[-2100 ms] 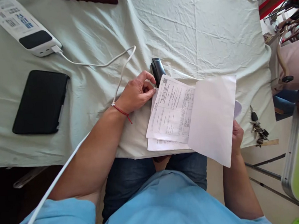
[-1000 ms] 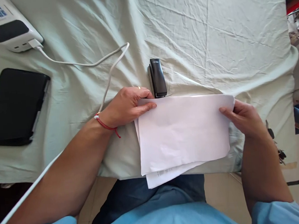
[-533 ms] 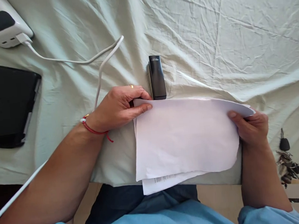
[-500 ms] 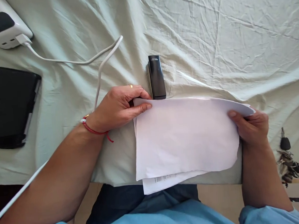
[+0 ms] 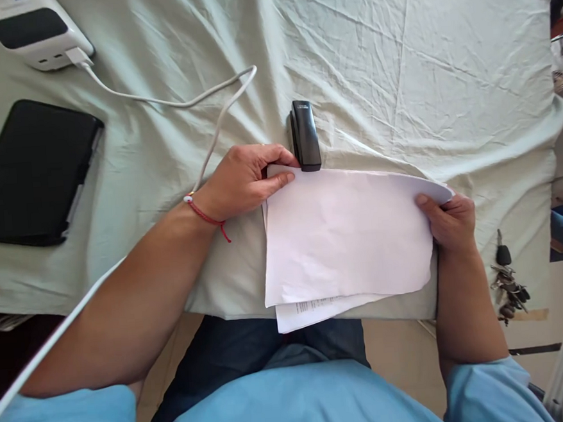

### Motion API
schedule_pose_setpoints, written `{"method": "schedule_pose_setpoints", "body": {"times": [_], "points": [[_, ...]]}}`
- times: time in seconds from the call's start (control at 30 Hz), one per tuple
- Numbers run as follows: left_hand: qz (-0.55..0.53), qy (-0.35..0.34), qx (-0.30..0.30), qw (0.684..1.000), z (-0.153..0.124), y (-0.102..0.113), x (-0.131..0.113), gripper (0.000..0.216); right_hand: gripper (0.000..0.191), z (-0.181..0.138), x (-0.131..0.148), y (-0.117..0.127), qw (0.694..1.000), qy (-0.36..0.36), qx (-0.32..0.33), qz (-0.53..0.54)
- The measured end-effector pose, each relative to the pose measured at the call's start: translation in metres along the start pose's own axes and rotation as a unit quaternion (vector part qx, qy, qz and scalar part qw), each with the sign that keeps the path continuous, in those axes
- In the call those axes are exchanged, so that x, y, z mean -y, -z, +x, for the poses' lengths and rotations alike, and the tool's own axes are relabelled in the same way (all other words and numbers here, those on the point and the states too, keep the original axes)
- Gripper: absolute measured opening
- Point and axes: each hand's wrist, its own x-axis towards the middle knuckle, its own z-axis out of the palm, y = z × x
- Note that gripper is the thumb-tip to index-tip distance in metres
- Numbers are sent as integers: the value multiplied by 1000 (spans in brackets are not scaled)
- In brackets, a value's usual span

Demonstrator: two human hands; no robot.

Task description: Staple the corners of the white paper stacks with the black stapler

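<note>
A few white paper sheets (image 5: 350, 232) are held between my two hands, lying over the front edge of the cloth-covered table. Printed text shows on a lower sheet that sticks out at the bottom. My left hand (image 5: 253, 177) pinches the top left corner, thumb on top and fingers beneath. At the upper right corner my right hand (image 5: 451, 221) grips the sheets, where they curl up a little. Just beyond the top edge of the paper stands a black stapler (image 5: 308, 135), close to my left fingertips; whether they touch it I cannot tell.
A white power unit (image 5: 40, 35) with a plugged-in white cable (image 5: 168, 103) sits at the back left. Nearer lies a black tablet-like case (image 5: 33, 174). A bunch of keys (image 5: 508, 285) rests at the right. The pale green tablecloth (image 5: 363, 70) is wrinkled.
The camera view has shifted, showing more of the right side, including part of another person. Both hands keep their hold on the paper, and the stapler remains just beyond it.
</note>
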Motion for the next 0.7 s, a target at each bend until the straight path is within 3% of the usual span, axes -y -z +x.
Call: {"method": "schedule_pose_setpoints", "body": {"times": [0.17, 0.37, 0.57, 0.7], "points": [[-79, 10, -10, 997, 2, -1, 2, 32, 71, 4, -7, 1, 999, -26, 0, 32], [-46, 8, -3, 999, 3, 1, 1, 28, 76, 6, -5, 3, 998, -36, -18, 57], [-36, -56, 125, 990, 3, 15, -4, 22, 70, 7, -3, 5, 993, -40, -54, 98], [-44, -62, 121, 990, 3, 19, -3, 23, 70, 10, -9, 11, 987, -54, -85, 125]]}}
